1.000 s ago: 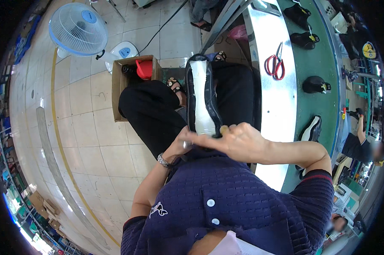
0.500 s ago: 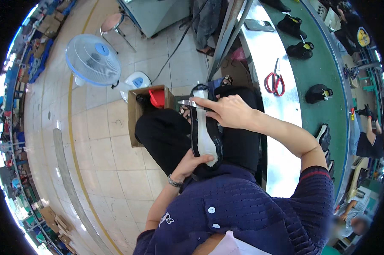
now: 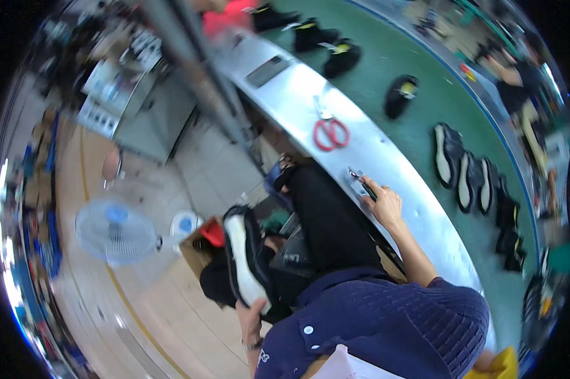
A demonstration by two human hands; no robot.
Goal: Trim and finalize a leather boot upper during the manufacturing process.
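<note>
Black shoe point(image 3: 239, 249), pale underside up, is over the person's lap point(image 3: 326, 221), its near end grasped by the fingers of the left hand point(image 3: 250, 322). Fingers of the right hand point(image 3: 386, 206) grip a small tool point(image 3: 364, 185) at the bench point(image 3: 373, 140). Red-handled scissors point(image 3: 330, 128) lie between it and a flat dark slab point(image 3: 268, 71); beyond, other shoes point(image 3: 465, 183) line a green surface point(image 3: 386, 57).

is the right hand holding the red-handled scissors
No, the right hand holds a small pincer-like tool, while the red-handled scissors lie apart from it on the metal bench.
</note>
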